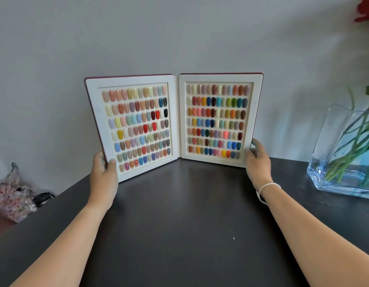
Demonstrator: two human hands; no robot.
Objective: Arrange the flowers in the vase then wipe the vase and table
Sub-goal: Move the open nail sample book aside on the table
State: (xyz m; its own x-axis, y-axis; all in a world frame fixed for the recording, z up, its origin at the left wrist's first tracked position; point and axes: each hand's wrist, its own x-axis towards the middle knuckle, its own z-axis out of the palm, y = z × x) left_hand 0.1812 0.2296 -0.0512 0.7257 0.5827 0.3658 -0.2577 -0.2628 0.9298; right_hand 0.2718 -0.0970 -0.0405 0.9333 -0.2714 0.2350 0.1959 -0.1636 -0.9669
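Both hands [104, 168] [257, 160] grip open swatch book [175, 121] edges — vase [343, 154] cut off right, stems probably flowers.

Dark table [179, 235]: open nail-swatch book [173, 125] standing upright; glass vase [332, 162] right.

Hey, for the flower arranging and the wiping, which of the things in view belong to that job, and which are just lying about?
Part of the job:
- glass vase, standing at the right
- green stems in its water
- red bloom, top right corner
- dark table

Just lying about:
- nail colour sample book, stood open, left hand and right hand gripping its outer edges
- floral plastic bag, off the table's left side
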